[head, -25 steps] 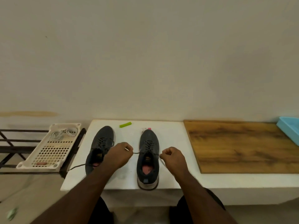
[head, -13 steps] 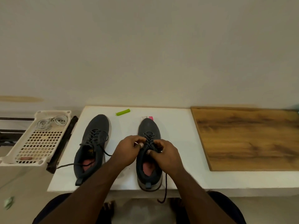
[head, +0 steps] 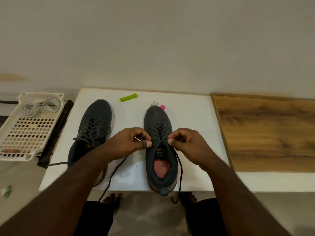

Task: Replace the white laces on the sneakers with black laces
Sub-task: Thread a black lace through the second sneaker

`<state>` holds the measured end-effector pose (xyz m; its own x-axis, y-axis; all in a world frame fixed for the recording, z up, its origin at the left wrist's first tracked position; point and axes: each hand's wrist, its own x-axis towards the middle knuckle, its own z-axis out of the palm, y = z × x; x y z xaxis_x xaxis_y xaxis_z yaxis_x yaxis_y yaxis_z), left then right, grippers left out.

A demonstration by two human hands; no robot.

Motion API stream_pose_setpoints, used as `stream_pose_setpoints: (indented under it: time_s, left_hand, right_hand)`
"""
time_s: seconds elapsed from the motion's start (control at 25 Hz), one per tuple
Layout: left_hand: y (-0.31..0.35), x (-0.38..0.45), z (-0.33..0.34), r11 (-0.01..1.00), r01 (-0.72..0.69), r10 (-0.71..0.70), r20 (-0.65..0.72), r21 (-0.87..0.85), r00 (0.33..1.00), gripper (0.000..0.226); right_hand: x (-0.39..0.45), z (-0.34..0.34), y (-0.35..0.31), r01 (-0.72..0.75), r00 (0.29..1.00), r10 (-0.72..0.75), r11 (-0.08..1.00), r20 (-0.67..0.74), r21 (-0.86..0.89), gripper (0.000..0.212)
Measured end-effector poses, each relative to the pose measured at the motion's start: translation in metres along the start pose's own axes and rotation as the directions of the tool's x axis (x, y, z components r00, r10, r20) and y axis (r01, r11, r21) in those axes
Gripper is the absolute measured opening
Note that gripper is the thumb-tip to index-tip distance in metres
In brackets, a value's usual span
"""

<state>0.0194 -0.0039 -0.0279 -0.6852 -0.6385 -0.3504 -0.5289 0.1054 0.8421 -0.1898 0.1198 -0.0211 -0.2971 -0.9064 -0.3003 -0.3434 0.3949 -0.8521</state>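
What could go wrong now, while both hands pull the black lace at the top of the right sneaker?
1. The right sneaker has its heel at the table edge; a hard pull toward the person may drag it off.
2. The left hand and right hand pinch the black lace, whose loose ends hang toward the floor near the bare feet; a foot could step on one.
3. Uneven pulling may leave one end shorter.

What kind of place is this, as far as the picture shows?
Probably a plain room at home, set up as a simple work corner. A low white table stands against a bare wall, a wooden board lies beside it, and a white plastic basket rests on a dark rack.
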Motion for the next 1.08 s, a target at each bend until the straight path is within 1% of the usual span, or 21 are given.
stream_pose_setpoints:
  time_s: [0.08,0.12,0.16,0.2,0.28,0.32,0.4,0.48,0.52,0.56,0.6,0.64,0.68,0.76,0.84,0.92,0.96,1.04,1.08]
  left_hand:
    - [0.004,-0.01,-0.006,0.989,0.041,-0.058,0.126,0.14,0.99,0.025]
    - [0.006,-0.015,-0.007,0.985,0.063,-0.088,0.155,0.16,0.984,0.028]
    - [0.01,-0.021,-0.007,0.985,0.079,-0.103,0.155,0.153,0.983,0.028]
    - [0.016,-0.027,-0.007,0.99,0.091,-0.105,0.126,0.111,0.986,0.026]
    - [0.032,-0.04,-0.008,0.991,0.111,-0.108,0.041,-0.068,0.993,0.021]
    - [0.042,-0.047,-0.008,0.98,0.113,-0.113,0.013,-0.165,0.994,0.019]
    - [0.065,-0.063,-0.012,0.948,0.093,-0.109,-0.036,-0.305,0.993,0.015]
    - [0.087,-0.077,-0.018,0.89,0.04,-0.072,-0.053,-0.455,0.996,0.018]
    - [0.098,-0.084,-0.021,0.845,0.014,-0.05,-0.052,-0.535,0.997,0.022]
    - [0.109,-0.09,-0.025,0.797,-0.009,-0.025,-0.047,-0.604,0.999,0.025]
    - [0.119,-0.096,-0.029,0.755,-0.028,0.002,-0.041,-0.655,0.999,0.028]
    - [0.127,-0.1,-0.033,0.728,-0.049,0.031,-0.039,-0.684,0.999,0.032]
    - [0.135,-0.105,-0.035,0.72,-0.08,0.065,-0.048,-0.689,0.997,0.034]
    - [0.148,-0.113,-0.039,0.75,-0.166,0.137,-0.096,-0.64,0.986,0.032]
    - [0.156,-0.119,-0.038,0.791,-0.258,0.188,-0.182,-0.554,0.965,0.023]
    - [0.163,-0.121,-0.037,0.83,-0.33,0.215,-0.288,-0.45,0.933,0.019]
    - [0.167,-0.12,-0.035,0.846,-0.355,0.223,-0.34,-0.398,0.914,0.018]
    - [0.175,-0.12,-0.033,0.86,-0.39,0.232,-0.43,-0.328,0.873,0.017]
    - [0.179,-0.12,-0.032,0.857,-0.403,0.228,-0.465,-0.321,0.855,0.016]
  right_hand:
    - [-0.009,-0.008,-0.004,-0.072,0.99,0.08,0.995,0.113,-0.072,0.024]
    - [-0.013,-0.009,-0.006,-0.114,0.979,0.131,0.987,0.157,-0.115,0.032]
    - [-0.018,-0.01,-0.007,-0.156,0.967,0.18,0.977,0.18,-0.143,0.036]
    - [-0.021,-0.011,-0.008,-0.194,0.958,0.221,0.969,0.185,-0.151,0.038]
    - [-0.029,-0.012,-0.016,-0.264,0.946,0.276,0.961,0.173,-0.088,0.034]
    - [-0.034,-0.014,-0.022,-0.287,0.942,0.284,0.958,0.177,-0.01,0.028]
    - [-0.049,-0.022,-0.041,-0.274,0.95,0.218,0.925,0.224,0.261,0.016]
    - [-0.067,-0.031,-0.065,-0.218,0.96,0.069,0.796,0.272,0.565,0.019]
    - [-0.076,-0.036,-0.077,-0.177,0.964,-0.01,0.726,0.267,0.664,0.023]
    - [-0.084,-0.041,-0.089,-0.129,0.965,-0.08,0.681,0.248,0.721,0.026]
    - [-0.091,-0.044,-0.102,-0.079,0.964,-0.139,0.665,0.227,0.742,0.031]
    - [-0.096,-0.047,-0.113,-0.025,0.961,-0.186,0.677,0.204,0.736,0.035]
    - [-0.103,-0.05,-0.125,0.04,0.96,-0.225,0.705,0.169,0.708,0.037]
    - [-0.114,-0.055,-0.148,0.181,0.963,-0.263,0.782,0.053,0.596,0.027]
    - [-0.118,-0.055,-0.166,0.285,0.958,-0.266,0.841,-0.108,0.461,0.016]
    - [-0.116,-0.049,-0.178,0.356,0.926,-0.284,0.873,-0.248,0.332,0.021]
    - [-0.113,-0.045,-0.182,0.385,0.902,-0.309,0.892,-0.301,0.238,0.026]
    - [-0.108,-0.037,-0.186,0.399,0.846,-0.366,0.917,-0.387,0.007,0.033]
    - [-0.106,-0.035,-0.188,0.391,0.826,-0.381,0.918,-0.416,-0.064,0.032]
